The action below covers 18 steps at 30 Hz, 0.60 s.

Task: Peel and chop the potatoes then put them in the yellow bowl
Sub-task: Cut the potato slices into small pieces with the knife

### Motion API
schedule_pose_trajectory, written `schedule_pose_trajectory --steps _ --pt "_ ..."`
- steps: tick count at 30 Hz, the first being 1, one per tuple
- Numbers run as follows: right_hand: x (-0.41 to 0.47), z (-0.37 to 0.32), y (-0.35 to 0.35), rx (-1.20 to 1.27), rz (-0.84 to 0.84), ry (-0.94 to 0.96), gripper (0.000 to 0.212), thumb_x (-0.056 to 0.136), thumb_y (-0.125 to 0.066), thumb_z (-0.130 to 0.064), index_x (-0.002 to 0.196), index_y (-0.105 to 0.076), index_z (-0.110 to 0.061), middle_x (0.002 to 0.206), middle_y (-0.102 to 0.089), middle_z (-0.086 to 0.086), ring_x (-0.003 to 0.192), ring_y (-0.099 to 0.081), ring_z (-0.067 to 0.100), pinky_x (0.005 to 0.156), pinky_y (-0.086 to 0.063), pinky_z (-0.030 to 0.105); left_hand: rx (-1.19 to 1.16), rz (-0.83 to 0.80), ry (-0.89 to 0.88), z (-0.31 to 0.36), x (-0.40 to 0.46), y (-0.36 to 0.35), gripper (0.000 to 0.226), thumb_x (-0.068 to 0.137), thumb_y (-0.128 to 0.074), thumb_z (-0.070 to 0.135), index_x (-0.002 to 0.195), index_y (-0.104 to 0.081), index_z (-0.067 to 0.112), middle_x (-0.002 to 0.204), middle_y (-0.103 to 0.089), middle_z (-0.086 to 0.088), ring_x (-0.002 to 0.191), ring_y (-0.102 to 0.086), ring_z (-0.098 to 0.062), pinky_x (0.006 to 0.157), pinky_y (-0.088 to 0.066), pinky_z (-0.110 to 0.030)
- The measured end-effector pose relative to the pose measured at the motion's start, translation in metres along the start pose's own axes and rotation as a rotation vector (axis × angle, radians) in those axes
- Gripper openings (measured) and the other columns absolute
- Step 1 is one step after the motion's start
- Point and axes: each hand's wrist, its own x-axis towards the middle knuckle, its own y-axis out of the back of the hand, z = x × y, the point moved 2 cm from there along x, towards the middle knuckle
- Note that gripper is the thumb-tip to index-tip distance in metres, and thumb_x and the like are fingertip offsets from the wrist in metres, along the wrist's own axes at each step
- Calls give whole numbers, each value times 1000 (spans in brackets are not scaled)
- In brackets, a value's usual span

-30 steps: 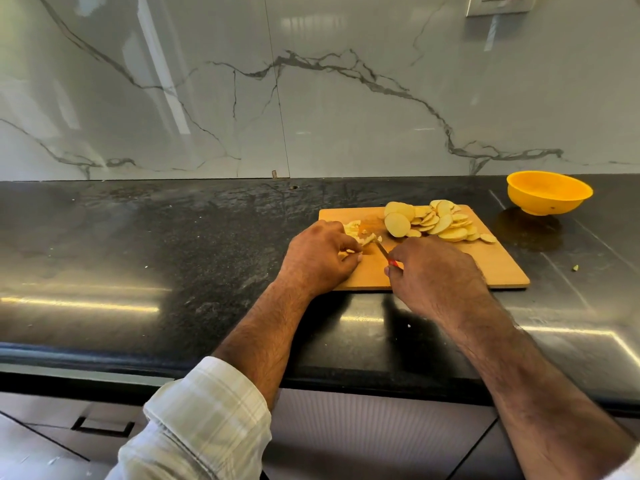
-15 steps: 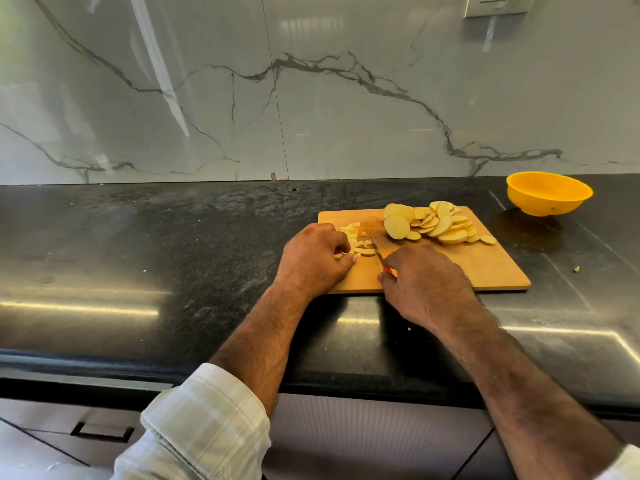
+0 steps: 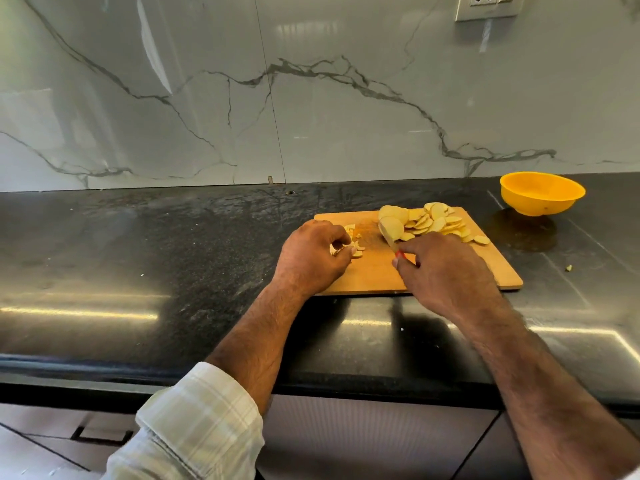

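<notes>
A wooden cutting board (image 3: 377, 277) lies on the black counter. A heap of round potato slices (image 3: 431, 221) covers its far right part. Small chopped potato pieces (image 3: 355, 249) lie at its left end, where my left hand (image 3: 311, 258) curls its fingers round some of them. My right hand (image 3: 443, 271) grips a red-handled knife (image 3: 389, 237) whose blade points away toward the slice heap. The yellow bowl (image 3: 542, 194) stands to the right of the board, near the wall, and looks empty.
The black stone counter (image 3: 173, 254) stretches wide to the left. A small potato scrap (image 3: 568, 268) lies right of the board. A marble backsplash with a socket plate (image 3: 488, 6) rises behind. The counter's front edge runs under my forearms.
My right hand has shifted right, swinging the knife blade from the chopped pieces toward the slice heap. My left hand stays on the small pieces, fingers more curled.
</notes>
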Motion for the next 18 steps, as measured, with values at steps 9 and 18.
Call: schedule_pose_trajectory --steps 9,18 --pt "-5 36 -1 108 143 -114 42 99 -60 -51 133 -69 -30 97 -72 -4 86 -61 13 72 -58 34 55 -154 -48 38 54 -34 55 90 -75 56 137 -65 28 129 -66 7 118 -58 -14 100 -55 -42" --pt "1 47 -9 125 89 -152 43 99 -57 -54 136 -65 -33 110 -70 -6 92 -59 11 77 -58 35 0 -211 -47 42 73 -60 65 86 -76 63 143 -59 38 136 -59 7 121 -58 -15 101 -56 -43"
